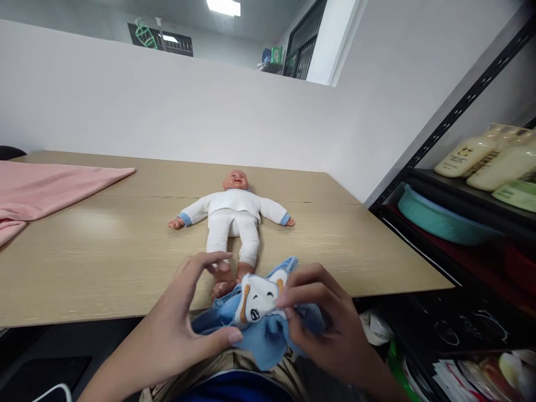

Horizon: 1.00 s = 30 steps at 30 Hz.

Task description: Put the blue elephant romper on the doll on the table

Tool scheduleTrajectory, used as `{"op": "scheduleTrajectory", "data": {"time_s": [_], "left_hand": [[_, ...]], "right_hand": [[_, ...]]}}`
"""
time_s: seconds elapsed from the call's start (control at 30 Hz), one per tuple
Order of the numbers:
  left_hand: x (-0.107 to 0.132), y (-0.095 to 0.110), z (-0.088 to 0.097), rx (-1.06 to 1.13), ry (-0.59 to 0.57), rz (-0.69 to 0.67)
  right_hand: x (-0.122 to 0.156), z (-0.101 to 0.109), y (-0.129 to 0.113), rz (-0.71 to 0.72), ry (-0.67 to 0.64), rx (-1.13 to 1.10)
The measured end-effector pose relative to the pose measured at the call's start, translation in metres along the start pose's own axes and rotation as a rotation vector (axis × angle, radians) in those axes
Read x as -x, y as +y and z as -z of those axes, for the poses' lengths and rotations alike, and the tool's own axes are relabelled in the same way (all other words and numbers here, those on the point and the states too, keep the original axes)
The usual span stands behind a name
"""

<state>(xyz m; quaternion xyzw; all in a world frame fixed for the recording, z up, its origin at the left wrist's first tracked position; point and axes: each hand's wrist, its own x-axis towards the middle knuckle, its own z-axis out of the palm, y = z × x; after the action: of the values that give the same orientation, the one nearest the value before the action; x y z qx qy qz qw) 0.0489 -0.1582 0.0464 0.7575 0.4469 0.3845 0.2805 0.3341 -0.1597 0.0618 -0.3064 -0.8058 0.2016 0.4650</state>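
In the head view, a small blue garment with a white cartoon-face patch is bunched over my lap at the table's front edge. The fingers of my right hand pinch it beside the patch. My left hand is at the garment's left side, thumb and fingers spread wide with a gap between them. Beyond my hands a baby doll lies on its back, head away from me and arms stretched out. It wears a white top and white trousers with blue cuffs. Its bare feet are close to the garment.
The doll lies on a wooden table. A pink cloth is spread at the left. On the right, a black shelf rack holds pale bottles and a teal basin. A white wall stands behind the table.
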Motion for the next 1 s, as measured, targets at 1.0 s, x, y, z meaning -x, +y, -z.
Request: {"op": "scheduleTrajectory", "data": {"time_s": [1.0], "left_hand": [[0.025, -0.007, 0.015, -0.144, -0.331, -0.129]], "right_hand": [[0.001, -0.038, 0.020, 0.009, -0.617, 0.057]]}}
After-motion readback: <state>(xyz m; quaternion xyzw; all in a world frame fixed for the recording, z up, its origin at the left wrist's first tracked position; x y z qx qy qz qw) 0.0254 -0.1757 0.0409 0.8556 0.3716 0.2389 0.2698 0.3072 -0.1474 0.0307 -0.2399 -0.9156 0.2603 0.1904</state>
